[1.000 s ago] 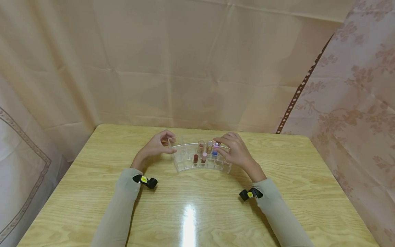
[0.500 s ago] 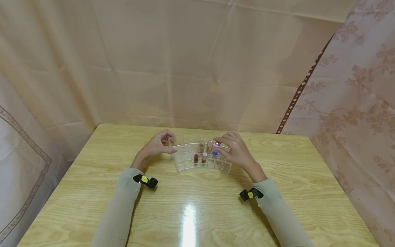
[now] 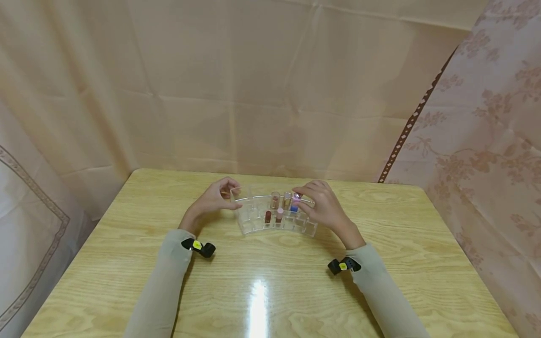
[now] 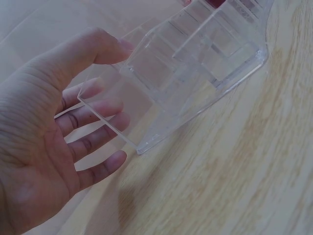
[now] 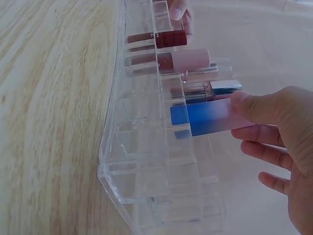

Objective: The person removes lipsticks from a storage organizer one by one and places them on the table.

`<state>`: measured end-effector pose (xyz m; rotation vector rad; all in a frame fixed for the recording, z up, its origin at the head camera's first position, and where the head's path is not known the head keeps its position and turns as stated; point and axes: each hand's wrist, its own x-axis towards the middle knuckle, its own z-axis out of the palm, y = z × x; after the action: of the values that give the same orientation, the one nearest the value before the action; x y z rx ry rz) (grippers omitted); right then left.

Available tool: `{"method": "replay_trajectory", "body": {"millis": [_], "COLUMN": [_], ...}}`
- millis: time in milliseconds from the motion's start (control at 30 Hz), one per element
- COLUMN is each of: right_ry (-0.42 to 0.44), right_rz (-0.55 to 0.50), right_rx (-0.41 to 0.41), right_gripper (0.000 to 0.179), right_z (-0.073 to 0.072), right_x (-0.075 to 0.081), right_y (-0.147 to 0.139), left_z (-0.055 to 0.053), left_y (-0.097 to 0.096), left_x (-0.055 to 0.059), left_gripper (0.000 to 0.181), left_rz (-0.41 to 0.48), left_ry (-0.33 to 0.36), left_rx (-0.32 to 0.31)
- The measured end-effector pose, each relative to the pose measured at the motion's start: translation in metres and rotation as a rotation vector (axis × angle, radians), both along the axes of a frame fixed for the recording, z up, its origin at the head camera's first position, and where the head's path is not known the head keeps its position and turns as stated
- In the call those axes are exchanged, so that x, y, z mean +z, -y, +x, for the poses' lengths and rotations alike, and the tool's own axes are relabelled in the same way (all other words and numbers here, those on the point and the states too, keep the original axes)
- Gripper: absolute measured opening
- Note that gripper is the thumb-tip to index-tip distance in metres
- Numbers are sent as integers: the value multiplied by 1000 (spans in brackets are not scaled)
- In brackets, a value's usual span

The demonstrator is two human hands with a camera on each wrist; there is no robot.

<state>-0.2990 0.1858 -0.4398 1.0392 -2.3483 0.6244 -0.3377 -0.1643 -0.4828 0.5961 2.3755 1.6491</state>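
Observation:
A clear, curved, stepped lipstick organizer (image 3: 256,228) stands on the table. My left hand (image 3: 213,197) holds its left end; in the left wrist view the thumb lies over the top and the fingers (image 4: 93,139) show behind the end panel. My right hand (image 3: 324,204) pinches the top of a blue-to-pink lipstick (image 5: 210,115) between thumb and fingers. The lower end of that lipstick sits inside a back-row slot. Beside it are two clear-and-metallic lipsticks, one at its left (image 3: 287,201) and another farther left (image 3: 275,201). A dark red lipstick (image 5: 171,38) and a pink-capped one (image 5: 190,59) occupy the front row.
The wood-grain table (image 3: 270,277) stretches toward the person, with a bright light reflection. Beige curtains (image 3: 270,94) hang behind it, and a floral cloth (image 3: 486,155) hangs at the right. Each wrist wears a black camera strap.

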Motion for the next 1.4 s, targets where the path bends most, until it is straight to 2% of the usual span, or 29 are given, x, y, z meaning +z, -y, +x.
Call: {"method": "replay_trajectory", "body": {"millis": [433,667,900,1067,1400], "right_ry": [40,53,19,8,22], "right_rz": [2,-4,-15,-23,-27], "right_rx": [-15,-17,1,7,-2], "right_gripper": [35,36,36,36,36], "right_z": [6,9,7,7,8], "right_x": [5,6,10,13,16], "right_y": [2,1,2,1,-1], "left_z": [1,2,1,1,2], "left_y": [1,1,1,1,0], "left_x": [-2,-6,-2,1,0], "left_gripper": [56,56,56,56,54], "left_rz": [12,-16,-7,-7,-4], "left_ry": [-2,-68,-18,-22,-22], "left_rx": [3,-3,7,7,11]}}
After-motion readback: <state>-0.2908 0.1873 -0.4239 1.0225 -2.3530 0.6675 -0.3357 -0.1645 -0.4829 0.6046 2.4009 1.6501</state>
